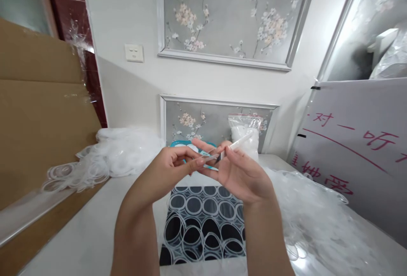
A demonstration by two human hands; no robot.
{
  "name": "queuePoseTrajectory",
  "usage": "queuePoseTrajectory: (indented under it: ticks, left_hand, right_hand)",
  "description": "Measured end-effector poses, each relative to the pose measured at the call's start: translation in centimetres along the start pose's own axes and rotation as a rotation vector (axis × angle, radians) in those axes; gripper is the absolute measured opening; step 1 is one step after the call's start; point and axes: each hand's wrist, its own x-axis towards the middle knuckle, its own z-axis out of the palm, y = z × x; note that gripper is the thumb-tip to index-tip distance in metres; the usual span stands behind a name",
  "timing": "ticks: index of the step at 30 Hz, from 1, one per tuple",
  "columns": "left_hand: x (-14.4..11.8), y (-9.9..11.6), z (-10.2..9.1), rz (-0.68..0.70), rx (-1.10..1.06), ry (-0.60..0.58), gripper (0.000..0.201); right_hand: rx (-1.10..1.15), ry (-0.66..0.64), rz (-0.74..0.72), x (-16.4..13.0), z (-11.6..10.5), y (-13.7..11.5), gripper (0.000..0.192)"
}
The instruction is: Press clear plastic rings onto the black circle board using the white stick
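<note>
Head view: two bare hands are raised together over a white table (95, 225), meeting at chest height. The left hand (173, 165) is curled, its thumb and fingertips pinched on the end of a thin clear plastic piece (208, 156); its other fingers are folded loosely towards the palm. The right hand (238, 172) is turned palm-up and half open, with its index finger and thumb closed on a slim clear stick (238, 142) that slants up and to the right above the knuckles. The two pinches are held almost touching, and the clear plastic piece is spanned between them; whether stick and piece are one part cannot be told, since both are transparent and small.

Below the hands a dark sheet (203, 221) covered with rows of clear rings is laid flat on the table, between the forearms. A loose heap of clear rings (104, 157) is piled to the left, against a brown cardboard panel (41, 132). More clear plastic film (314, 216) is spread to the right, beside a white board (356, 149) written on in red characters. Behind the hands a zip bag of white pieces (246, 134) is propped against a floral wall panel (203, 119), and a teal tray (179, 144) is partly hidden by the fingers.
</note>
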Motion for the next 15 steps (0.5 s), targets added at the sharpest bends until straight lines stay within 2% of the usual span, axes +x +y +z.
queuePoseTrajectory:
  ticks: [3, 6, 9, 15]
  left_hand:
    - [-0.5, 0.1, 0.0, 0.015, 0.041, -0.009, 0.029]
    - [-0.8, 0.1, -0.4, 0.045, 0.069, 0.047, 0.03]
    - [-1.0, 0.0, -0.8, 0.08, 0.085, 0.086, 0.03]
    - [-1.2, -0.3, -1.4, 0.087, 0.147, 0.02, 0.025]
  right_hand:
    - [-0.05, -0.098, -0.007, -0.4, -0.1, -0.1, 0.014]
    - [-0.021, -0.148, 0.006, -0.5, -0.2, -0.2, 0.014]
    - [0.03, -0.132, 0.018, -0.5, -0.4, -0.3, 0.015]
    - [0.078, -0.037, 0.009, -0.5, -0.2, -0.6, 0.02]
